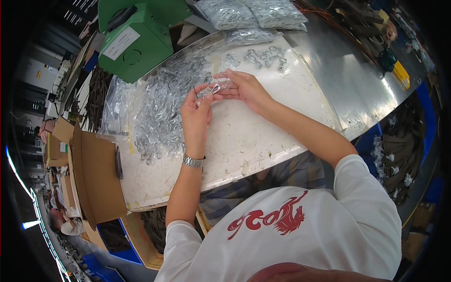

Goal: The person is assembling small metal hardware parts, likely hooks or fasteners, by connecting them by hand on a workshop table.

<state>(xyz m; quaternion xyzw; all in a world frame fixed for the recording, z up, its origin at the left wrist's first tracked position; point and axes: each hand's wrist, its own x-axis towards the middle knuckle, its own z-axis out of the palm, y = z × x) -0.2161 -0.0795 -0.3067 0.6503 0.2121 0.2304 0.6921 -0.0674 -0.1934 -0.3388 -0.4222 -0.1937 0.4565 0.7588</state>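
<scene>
My left hand [196, 109], with a metal watch on its wrist, is closed over the white work board. Its fingertips pinch a small shiny metal hook [215, 88], and a thin dark strip shows by the forefinger. Just to the right, my right hand [248, 90] is closed on a piece of clear plastic [226, 84] that meets the hook. Whether the right fingers also touch the hook cannot be made out. Beside and beyond my left hand spreads a large pile of loose metal hooks [162, 105] on clear plastic sheeting. A smaller cluster of hooks [267, 58] lies beyond my right hand.
A green machine housing [141, 49] stands at the far left of the board. Filled clear bags [244, 16] lie at the back. An open cardboard box [96, 174] sits at the left edge. A metal tabletop [350, 70] extends right, above a blue bin [425, 120] holding brown straps.
</scene>
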